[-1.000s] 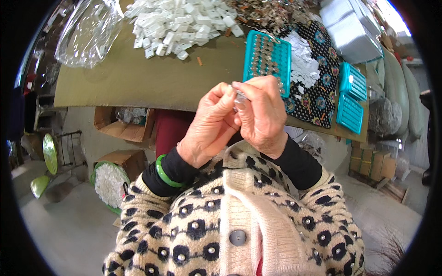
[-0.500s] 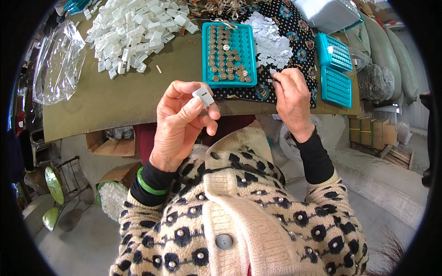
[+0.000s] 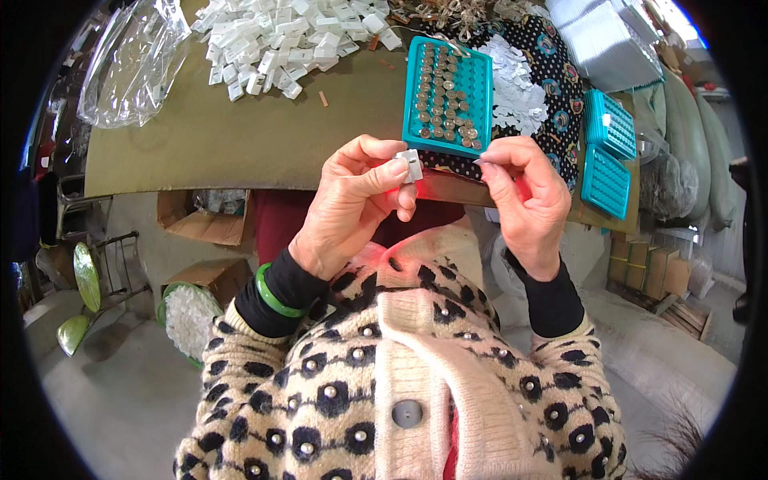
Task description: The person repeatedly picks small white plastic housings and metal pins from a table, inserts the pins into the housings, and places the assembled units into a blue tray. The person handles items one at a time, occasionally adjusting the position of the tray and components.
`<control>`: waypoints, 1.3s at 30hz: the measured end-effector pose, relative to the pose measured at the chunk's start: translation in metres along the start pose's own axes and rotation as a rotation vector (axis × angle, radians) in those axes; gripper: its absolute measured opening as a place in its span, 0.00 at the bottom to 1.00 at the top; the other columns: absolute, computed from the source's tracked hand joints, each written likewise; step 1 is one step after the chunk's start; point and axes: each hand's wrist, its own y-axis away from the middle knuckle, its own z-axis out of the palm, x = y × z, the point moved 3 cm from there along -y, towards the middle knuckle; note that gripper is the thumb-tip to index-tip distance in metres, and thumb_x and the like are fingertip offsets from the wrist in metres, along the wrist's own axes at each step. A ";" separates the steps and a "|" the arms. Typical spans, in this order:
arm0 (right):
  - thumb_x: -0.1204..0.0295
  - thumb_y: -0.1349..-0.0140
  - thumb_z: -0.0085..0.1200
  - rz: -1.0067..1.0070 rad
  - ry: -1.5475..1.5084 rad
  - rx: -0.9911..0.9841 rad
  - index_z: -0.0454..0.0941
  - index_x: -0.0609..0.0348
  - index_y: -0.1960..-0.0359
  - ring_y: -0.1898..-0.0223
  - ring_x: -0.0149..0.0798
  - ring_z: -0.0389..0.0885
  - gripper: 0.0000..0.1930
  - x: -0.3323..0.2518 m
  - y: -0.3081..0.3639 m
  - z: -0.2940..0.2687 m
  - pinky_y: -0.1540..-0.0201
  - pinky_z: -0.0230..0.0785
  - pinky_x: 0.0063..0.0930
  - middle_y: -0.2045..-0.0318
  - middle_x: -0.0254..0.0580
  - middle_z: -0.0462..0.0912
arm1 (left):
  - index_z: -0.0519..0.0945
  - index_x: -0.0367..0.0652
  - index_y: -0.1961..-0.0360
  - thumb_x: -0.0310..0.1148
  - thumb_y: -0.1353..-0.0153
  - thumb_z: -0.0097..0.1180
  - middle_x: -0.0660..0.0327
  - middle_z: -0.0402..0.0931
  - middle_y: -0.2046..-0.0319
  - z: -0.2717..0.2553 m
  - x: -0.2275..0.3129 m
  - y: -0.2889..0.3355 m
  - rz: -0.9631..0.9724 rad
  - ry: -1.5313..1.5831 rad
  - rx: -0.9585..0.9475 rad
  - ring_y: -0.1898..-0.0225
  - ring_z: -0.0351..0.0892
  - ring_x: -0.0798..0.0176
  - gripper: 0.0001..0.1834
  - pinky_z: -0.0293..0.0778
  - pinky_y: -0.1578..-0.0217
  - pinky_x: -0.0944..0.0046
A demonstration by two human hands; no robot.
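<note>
My left hand [image 3: 352,204] pinches a small white plastic part [image 3: 410,165] between thumb and fingers, held above my lap just before the table edge. A red glow shows under its fingers. My right hand [image 3: 524,196] is closed in a pinch on a thin wire-like piece [image 3: 490,157] that is too small to make out, a little to the right of the white part. Just beyond both hands lies a teal tray [image 3: 416,120] filled with several small round metal pieces.
An olive-brown table [image 3: 240,144] carries a heap of white plastic parts [image 3: 280,36], a clear plastic bag [image 3: 132,60], a dotted black cloth [image 3: 552,88] with white bits, and two more teal trays [image 3: 608,152]. Cardboard boxes [image 3: 200,224] and a basket of white pieces [image 3: 188,316] stand below.
My hands, joined a second ago, parted and have come closer again. The left keeps the white part and has moved right; the right drew back from the tray toward it.
</note>
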 end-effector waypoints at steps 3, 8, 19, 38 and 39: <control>0.86 0.41 0.56 -0.121 -0.021 -0.043 0.79 0.63 0.63 0.67 0.35 0.79 0.07 -0.014 -0.009 0.020 0.62 0.73 0.24 0.66 0.41 0.80 | 0.79 0.42 0.56 0.26 0.36 0.59 0.54 0.80 0.62 0.000 0.004 0.001 -0.020 0.010 -0.034 0.72 0.81 0.60 0.08 0.79 0.73 0.62; 0.86 0.41 0.55 -0.250 0.077 -0.075 0.79 0.63 0.64 0.65 0.40 0.81 0.06 -0.026 -0.021 0.035 0.61 0.75 0.29 0.66 0.42 0.80 | 0.79 0.40 0.51 0.25 0.35 0.58 0.53 0.80 0.61 0.002 0.007 0.005 0.010 0.078 -0.031 0.67 0.83 0.56 0.12 0.82 0.68 0.59; 0.86 0.44 0.57 -0.412 0.149 -0.144 0.78 0.62 0.62 0.65 0.45 0.81 0.09 -0.035 -0.027 0.052 0.62 0.74 0.32 0.66 0.44 0.79 | 0.79 0.38 0.51 0.26 0.34 0.57 0.54 0.81 0.63 -0.005 0.015 0.009 -0.029 0.105 -0.067 0.68 0.83 0.60 0.11 0.82 0.69 0.60; 0.88 0.46 0.56 -0.450 0.114 -0.188 0.76 0.62 0.63 0.69 0.45 0.79 0.11 -0.035 -0.031 0.057 0.67 0.73 0.33 0.68 0.44 0.78 | 0.79 0.36 0.53 0.26 0.34 0.58 0.55 0.82 0.65 -0.002 0.016 0.008 -0.023 0.084 -0.011 0.67 0.85 0.60 0.09 0.85 0.61 0.58; 0.88 0.46 0.56 -0.429 0.110 -0.191 0.76 0.62 0.63 0.69 0.45 0.79 0.10 -0.033 -0.031 0.057 0.68 0.73 0.32 0.68 0.45 0.78 | 0.79 0.36 0.54 0.26 0.34 0.58 0.55 0.82 0.65 -0.002 0.016 0.008 -0.015 0.073 -0.011 0.67 0.85 0.60 0.09 0.85 0.61 0.58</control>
